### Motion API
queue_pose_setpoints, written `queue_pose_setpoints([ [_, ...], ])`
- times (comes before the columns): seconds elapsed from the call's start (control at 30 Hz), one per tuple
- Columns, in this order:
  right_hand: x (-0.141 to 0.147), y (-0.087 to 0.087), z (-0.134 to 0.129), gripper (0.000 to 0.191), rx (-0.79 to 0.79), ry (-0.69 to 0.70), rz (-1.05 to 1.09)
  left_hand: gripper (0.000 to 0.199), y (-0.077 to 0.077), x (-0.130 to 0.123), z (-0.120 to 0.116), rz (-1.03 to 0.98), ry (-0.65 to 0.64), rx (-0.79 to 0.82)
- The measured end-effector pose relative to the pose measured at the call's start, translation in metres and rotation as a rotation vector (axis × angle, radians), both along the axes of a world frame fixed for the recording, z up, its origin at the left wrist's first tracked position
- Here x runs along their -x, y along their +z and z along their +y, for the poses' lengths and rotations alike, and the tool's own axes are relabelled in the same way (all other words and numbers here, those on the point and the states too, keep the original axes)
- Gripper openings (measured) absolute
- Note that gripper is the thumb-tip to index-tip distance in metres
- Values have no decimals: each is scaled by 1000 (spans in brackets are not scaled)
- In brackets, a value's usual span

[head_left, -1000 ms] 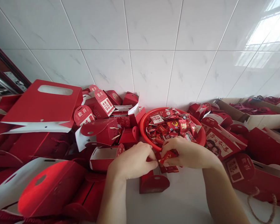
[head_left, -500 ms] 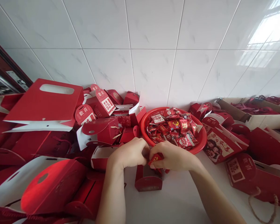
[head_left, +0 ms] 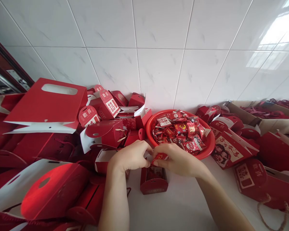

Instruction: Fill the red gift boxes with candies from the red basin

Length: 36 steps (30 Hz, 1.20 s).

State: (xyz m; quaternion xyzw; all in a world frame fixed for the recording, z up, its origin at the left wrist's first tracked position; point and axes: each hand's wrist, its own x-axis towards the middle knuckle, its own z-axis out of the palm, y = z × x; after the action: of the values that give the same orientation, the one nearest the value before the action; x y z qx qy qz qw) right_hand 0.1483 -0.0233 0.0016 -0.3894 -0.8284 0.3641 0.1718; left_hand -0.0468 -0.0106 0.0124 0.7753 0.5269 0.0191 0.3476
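Note:
A small red paper gift box [head_left: 154, 188] stands open on the white table in front of me, with dark red wrapped pieces visible inside. My left hand [head_left: 133, 155] is curled at its far left side, thumb and fingers closed around the upper edge of the box. Over the box's far right end, my right hand [head_left: 175, 160] is closed on a red wrapped candy [head_left: 161, 156]. Its fingers partly cover the candy. Just behind both hands sits a red plastic basket [head_left: 210, 148], heaped with wrapped candies [head_left: 180, 128].
Many red gift boxes [head_left: 55, 192] are piled along the left, some with rope handles. More boxes [head_left: 226, 152] lie to the right, and cardboard cartons [head_left: 274, 125] with red ribbon-like strips stand at the far right. A tiled wall [head_left: 159, 73] rises behind.
My right hand has shifted slightly up and left. Wrapped pieces that hung below its fingers now lie in the box, whose inside shows more. The view has shifted slightly.

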Motion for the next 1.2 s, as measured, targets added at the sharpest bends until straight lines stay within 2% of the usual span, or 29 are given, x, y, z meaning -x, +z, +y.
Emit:
queue_pose_setpoints([
  [0.13,-7,10,0,8,-29,-69,88,27,0,-1,0,48,32,-30],
  [0.27,-12,14,0,10,13,-53,105,25,3,-4,0,-1,-16,-49],
  [0.47,-10,6,0,25,-108,35,-151,31,6,-6,0,-33,-102,-18],
  [0.6,-11,4,2,33,-174,-29,-280,44,2,-6,1,-2,-20,-38],
  [0.7,-15,7,3,28,-172,-38,-264,48,-1,-5,1,33,28,-46],
  [0.77,-19,9,2,16,-202,-79,-240,48,-2,-3,0,41,49,-53],
  [0.83,-23,12,1,6,-245,-179,-253,49,-1,-2,-1,40,79,-70],
  [0.93,-30,18,-1,28,-229,-299,-359,52,3,0,-6,57,121,-74],
  [1.03,-35,23,-3,36,-127,-229,-410,55,9,1,-12,68,165,-91],
  [1.13,-36,26,-3,32,-43,-96,-347,55,14,-1,-16,54,172,-105],
  [1.2,-34,25,-3,30,-56,-56,-358,56,17,-2,-19,62,173,-94],
])
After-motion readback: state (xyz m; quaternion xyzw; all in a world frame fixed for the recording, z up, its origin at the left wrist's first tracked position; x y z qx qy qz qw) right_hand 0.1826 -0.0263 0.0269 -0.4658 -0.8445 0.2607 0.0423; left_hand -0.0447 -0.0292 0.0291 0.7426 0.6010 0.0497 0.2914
